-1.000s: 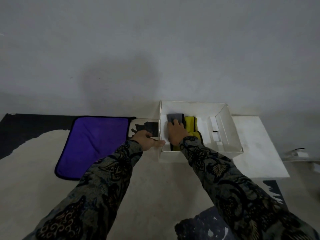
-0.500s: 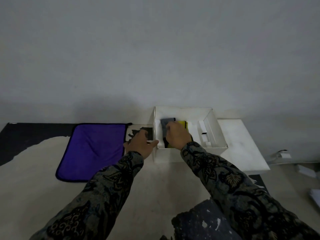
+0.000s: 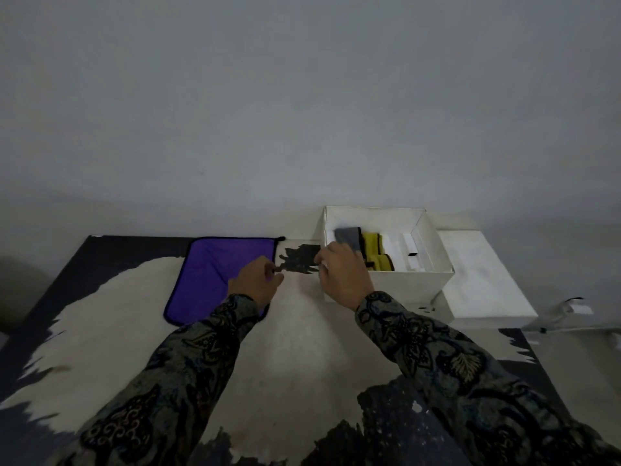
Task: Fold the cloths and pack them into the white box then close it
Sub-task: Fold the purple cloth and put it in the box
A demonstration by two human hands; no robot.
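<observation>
The white box (image 3: 386, 284) stands open at the back right of the mat. A folded grey cloth (image 3: 347, 234) and a folded yellow cloth (image 3: 373, 252) stand side by side in its left half. My right hand (image 3: 342, 275) hovers over the box's front left corner, fingers apart and pointing at the grey cloth, holding nothing. A purple cloth (image 3: 215, 274) with black trim lies flat to the left of the box. My left hand (image 3: 258, 280) sits over its right edge, fingers loosely curled, and the cloth is not lifted.
The box's white lid (image 3: 484, 280) lies flat against the box's right side. White cardboard inserts (image 3: 411, 250) fill the box's right half. The cream and black mat (image 3: 302, 348) covers the floor up to the grey wall behind.
My right hand has drawn back out of the box, leaving the grey cloth inside. My left hand let go of the box's left wall and moved left onto the purple cloth's edge.
</observation>
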